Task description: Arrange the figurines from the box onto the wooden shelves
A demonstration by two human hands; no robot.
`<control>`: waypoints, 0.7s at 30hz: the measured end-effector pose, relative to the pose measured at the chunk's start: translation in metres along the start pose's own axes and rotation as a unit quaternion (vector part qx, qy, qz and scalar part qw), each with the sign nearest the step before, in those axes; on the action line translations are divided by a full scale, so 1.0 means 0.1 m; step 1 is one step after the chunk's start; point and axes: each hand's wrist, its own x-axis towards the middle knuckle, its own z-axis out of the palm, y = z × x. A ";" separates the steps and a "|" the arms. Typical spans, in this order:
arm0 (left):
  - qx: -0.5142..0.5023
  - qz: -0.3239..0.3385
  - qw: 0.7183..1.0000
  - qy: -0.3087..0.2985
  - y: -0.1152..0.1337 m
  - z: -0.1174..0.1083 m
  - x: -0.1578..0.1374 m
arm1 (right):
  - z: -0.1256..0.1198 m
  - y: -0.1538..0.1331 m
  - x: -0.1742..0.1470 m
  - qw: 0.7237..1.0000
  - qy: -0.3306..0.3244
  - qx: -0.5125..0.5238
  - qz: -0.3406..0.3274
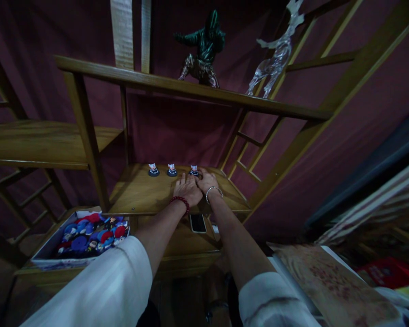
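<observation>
Three small white-and-dark figurines on round dark bases stand in a row at the back of a wooden shelf (139,190): a left figurine (153,170), a middle figurine (172,170) and a right figurine (194,170). My left hand (188,188), with a red bead bracelet, lies low over the shelf, fingers stretched toward the right figurine's front. At that figurine's right side is my right hand (208,182), wearing a silver bangle, its thumb and fingers closed about the base. Fingers partly hide the base, so the exact contact is unclear.
Below, at left, a box (42,259) holds many colourful figurines. A phone (198,223) lies on the lower ledge. Overhead, an upper shelf (157,83) bears a dark hooded statue (204,50) and a clear deer figure (276,56). Wooden lattice (248,152) bounds the right side.
</observation>
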 end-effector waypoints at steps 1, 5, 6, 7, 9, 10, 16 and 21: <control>0.001 0.003 1.000 0.003 0.00 0.01 0.00 | 0.00 0.01 0.00 1.000 0.002 0.005 0.004; 0.003 0.014 1.000 0.016 -0.02 0.02 0.00 | 0.02 0.03 0.03 1.000 0.006 0.025 0.014; 0.002 0.013 1.000 0.016 -0.02 0.02 0.00 | 0.02 0.04 0.03 0.999 0.006 0.031 0.014; 0.001 0.012 1.000 0.013 -0.02 0.02 0.00 | 0.03 0.05 0.04 0.999 0.005 0.037 0.014; -0.001 0.010 1.000 0.007 -0.02 0.01 0.00 | 0.04 0.06 0.05 0.999 0.002 0.047 0.013; -0.001 0.009 1.000 0.003 -0.02 0.01 0.00 | 0.05 0.07 0.05 0.999 0.001 0.050 0.013; -0.001 0.023 0.999 0.039 -0.05 0.02 -0.01 | 0.04 0.06 0.05 0.999 -0.003 0.049 0.013; -0.003 0.019 0.994 0.105 -0.17 -0.03 -0.12 | 0.03 0.04 0.03 0.998 0.001 0.066 0.021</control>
